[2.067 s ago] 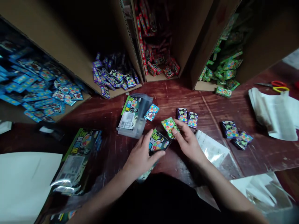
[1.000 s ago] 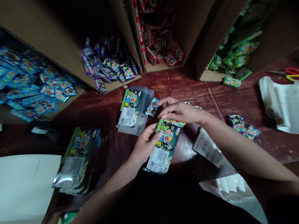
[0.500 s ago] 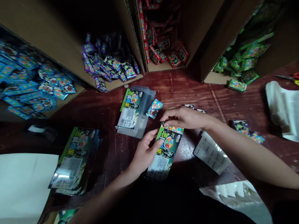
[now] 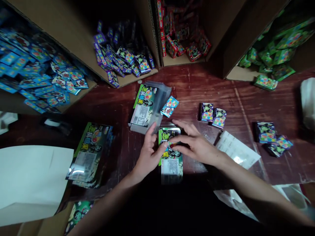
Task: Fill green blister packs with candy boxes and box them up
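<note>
Lower left of the frame: a white sheet lying flat. Upper left: an open cardboard box on its side, blue packets spilling from it. Left of centre: a stack of printed bags, green header and white label showing, on the dark red table. Upper centre-left: a second box with purple packets. Just below it is a pile of clear bags with a green card on top, and one blue packet touching the pile's right edge. Centre: the left hand grips the left edge of a printed bag, with the thumb laid on its face and the fingers at its upper corner. The bag lies flat on the table at the near edge, green header away from the person. The right hand rests on the bag, palm down and fingers spread, closed round nothing. Upper centre: a box of red packets. Right of centre: two purple packets side by side, touching. Below them is a clear labelled bag. Further right: a small cluster of dark packets. Upper right: a box of green packets, with one loose green packet before it. Right edge: a white bundle, partly cut off.
</note>
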A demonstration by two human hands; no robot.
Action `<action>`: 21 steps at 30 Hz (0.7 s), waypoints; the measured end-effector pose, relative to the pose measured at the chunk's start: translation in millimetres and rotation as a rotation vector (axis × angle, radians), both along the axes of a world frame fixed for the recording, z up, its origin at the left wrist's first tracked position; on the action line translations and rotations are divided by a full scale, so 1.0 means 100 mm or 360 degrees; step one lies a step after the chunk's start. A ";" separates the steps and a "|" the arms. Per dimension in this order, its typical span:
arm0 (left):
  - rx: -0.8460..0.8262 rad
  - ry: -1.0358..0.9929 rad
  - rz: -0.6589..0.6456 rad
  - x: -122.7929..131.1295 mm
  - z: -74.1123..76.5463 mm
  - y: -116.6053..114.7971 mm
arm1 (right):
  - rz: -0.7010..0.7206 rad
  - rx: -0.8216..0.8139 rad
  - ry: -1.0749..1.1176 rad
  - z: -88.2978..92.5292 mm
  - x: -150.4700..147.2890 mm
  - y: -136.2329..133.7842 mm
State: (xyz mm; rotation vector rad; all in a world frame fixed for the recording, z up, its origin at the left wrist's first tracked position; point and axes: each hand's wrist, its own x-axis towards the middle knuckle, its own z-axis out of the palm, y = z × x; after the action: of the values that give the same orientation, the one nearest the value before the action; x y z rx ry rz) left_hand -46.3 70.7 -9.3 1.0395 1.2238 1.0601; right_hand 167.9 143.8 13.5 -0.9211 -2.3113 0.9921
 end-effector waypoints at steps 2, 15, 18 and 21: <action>-0.0021 -0.0050 -0.0056 -0.04 0.03 0.00 | -0.0270 -0.0065 0.0105 0.00 -0.02 -0.07; -0.0087 0.0035 -0.0229 -0.20 0.15 0.11 | -0.0808 -0.0720 0.0668 -0.12 -0.07 -0.44; 0.0041 0.0184 -0.0121 -0.20 0.14 0.16 | -0.0782 -0.0785 0.0623 -0.16 -0.08 -0.47; 0.0063 0.0211 0.0001 -0.17 0.13 0.21 | -0.0728 -0.0704 0.0655 -0.15 -0.08 -0.44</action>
State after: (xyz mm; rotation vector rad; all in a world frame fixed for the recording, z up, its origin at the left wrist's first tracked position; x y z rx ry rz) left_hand -63.8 91.8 4.2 1.1554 1.3136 1.0326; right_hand 159.4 100.2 -1.1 -1.2084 -1.4783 1.3530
